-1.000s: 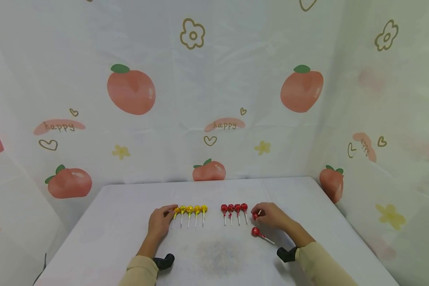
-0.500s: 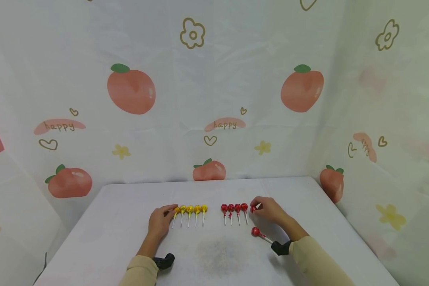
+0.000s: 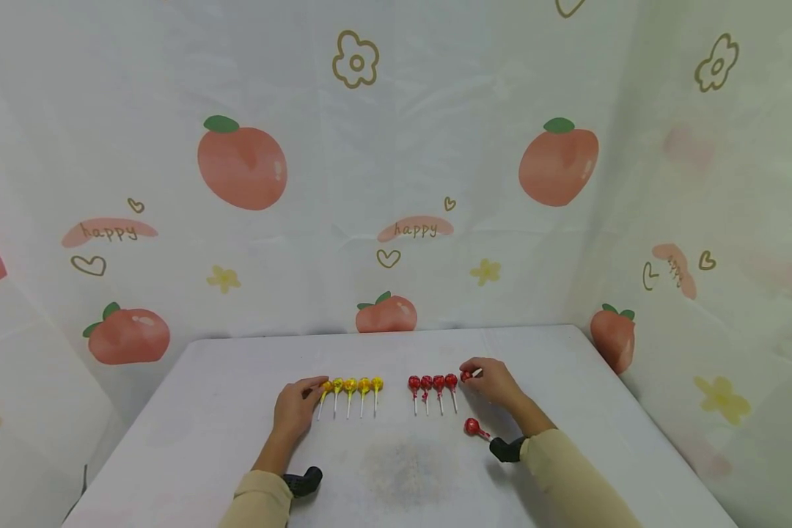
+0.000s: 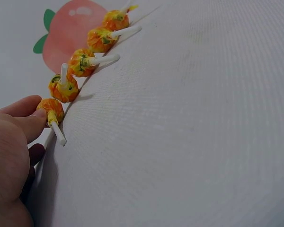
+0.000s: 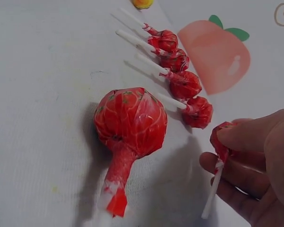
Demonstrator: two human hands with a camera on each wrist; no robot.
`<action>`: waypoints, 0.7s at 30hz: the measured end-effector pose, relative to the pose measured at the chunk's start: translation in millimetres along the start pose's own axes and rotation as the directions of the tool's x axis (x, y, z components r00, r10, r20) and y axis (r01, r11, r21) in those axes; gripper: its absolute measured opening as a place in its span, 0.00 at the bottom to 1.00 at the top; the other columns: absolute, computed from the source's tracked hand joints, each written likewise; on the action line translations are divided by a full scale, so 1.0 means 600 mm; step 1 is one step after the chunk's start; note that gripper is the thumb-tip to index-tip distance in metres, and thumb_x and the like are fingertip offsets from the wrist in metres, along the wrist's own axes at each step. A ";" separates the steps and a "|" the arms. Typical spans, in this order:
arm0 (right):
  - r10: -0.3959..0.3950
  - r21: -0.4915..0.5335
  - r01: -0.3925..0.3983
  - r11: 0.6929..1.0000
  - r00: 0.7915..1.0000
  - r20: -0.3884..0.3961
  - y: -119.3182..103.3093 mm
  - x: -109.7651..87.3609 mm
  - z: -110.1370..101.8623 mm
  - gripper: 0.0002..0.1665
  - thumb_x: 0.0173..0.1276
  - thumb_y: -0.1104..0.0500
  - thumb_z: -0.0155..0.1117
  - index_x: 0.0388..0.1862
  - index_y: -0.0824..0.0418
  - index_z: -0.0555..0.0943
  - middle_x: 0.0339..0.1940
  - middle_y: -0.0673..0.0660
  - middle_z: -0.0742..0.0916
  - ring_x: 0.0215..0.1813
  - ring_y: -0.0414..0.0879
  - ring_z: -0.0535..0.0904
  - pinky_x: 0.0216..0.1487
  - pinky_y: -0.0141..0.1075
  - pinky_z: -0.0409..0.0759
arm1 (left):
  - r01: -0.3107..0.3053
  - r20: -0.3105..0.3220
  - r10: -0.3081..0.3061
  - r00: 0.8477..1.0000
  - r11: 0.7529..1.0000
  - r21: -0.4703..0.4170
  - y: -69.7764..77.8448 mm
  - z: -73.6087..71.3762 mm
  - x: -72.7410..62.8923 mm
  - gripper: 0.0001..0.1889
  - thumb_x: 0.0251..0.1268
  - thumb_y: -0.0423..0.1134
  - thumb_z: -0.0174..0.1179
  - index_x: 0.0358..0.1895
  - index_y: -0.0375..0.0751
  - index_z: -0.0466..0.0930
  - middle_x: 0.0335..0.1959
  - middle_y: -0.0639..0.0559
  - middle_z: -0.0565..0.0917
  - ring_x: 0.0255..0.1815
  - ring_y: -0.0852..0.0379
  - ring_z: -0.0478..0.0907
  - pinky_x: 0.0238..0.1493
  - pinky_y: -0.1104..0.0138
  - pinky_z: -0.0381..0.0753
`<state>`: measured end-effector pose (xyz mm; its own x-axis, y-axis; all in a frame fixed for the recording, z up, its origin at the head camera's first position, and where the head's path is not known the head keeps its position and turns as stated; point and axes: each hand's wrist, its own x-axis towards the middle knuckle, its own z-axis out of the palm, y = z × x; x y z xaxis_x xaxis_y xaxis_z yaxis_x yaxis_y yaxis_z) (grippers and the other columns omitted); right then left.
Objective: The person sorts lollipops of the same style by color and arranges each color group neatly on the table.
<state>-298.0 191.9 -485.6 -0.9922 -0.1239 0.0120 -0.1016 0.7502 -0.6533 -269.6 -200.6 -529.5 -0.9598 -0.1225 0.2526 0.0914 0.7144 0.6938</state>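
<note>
My left hand [image 3: 297,405] pinches the head of the leftmost yellow lollipop [image 4: 50,109], at the end of a row of several yellow lollipops [image 3: 350,386] with sticks toward me. With thumb and fingers my right hand [image 3: 498,383] holds a red lollipop [image 5: 222,137] by its wrapped head, stick pointing down in the right wrist view. It is just right of a row of several red lollipops [image 3: 438,384]. Nearer to me lies one loose red lollipop [image 3: 472,427], large in the right wrist view; the right wrist's camera mount hides part of its stick in the head view.
All the lollipops are on a white-covered table [image 3: 251,359]. A greyish stain [image 3: 405,469] marks its near middle. Behind and beside it hangs a pale curtain [image 3: 396,147] printed with peaches. Black wrist mounts [image 3: 303,481] stick out from both sleeves.
My right hand has moved away from me and slightly left with the red lollipop, closer to the red row's right end. The left hand stays at the leftmost yellow lollipop.
</note>
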 end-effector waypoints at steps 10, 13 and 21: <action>0.042 -0.014 -0.042 0.999 0.999 -0.027 0.007 0.015 0.012 0.11 0.62 0.61 0.71 0.44 0.59 0.83 0.34 0.51 0.82 0.37 0.47 0.76 0.38 0.38 0.80 | 0.009 0.004 -0.009 1.000 1.000 -0.001 0.000 0.000 0.000 0.14 0.68 0.34 0.61 0.54 0.44 0.84 0.44 0.48 0.83 0.44 0.49 0.75 0.48 0.52 0.75; 0.053 -0.010 -0.054 0.999 0.998 -0.030 0.007 0.016 0.015 0.11 0.62 0.61 0.71 0.44 0.59 0.83 0.34 0.52 0.82 0.37 0.47 0.75 0.38 0.38 0.79 | 0.009 0.003 -0.009 1.000 1.000 0.004 0.000 0.000 0.000 0.13 0.68 0.34 0.60 0.54 0.44 0.84 0.43 0.48 0.83 0.44 0.49 0.74 0.47 0.52 0.75; 0.068 -0.012 -0.069 0.998 0.997 -0.020 0.006 0.017 0.022 0.12 0.62 0.60 0.71 0.44 0.58 0.83 0.34 0.52 0.82 0.37 0.47 0.75 0.38 0.38 0.80 | 0.006 0.000 -0.006 1.000 1.000 0.000 -0.001 -0.001 -0.001 0.13 0.68 0.34 0.60 0.54 0.44 0.84 0.44 0.48 0.84 0.43 0.49 0.74 0.47 0.52 0.75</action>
<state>-307.3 184.9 -497.5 -0.9981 -0.0590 -0.0172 -0.0342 0.7647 -0.6434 -269.1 -201.2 -529.6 -0.9604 -0.1264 0.2483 0.0858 0.7136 0.6952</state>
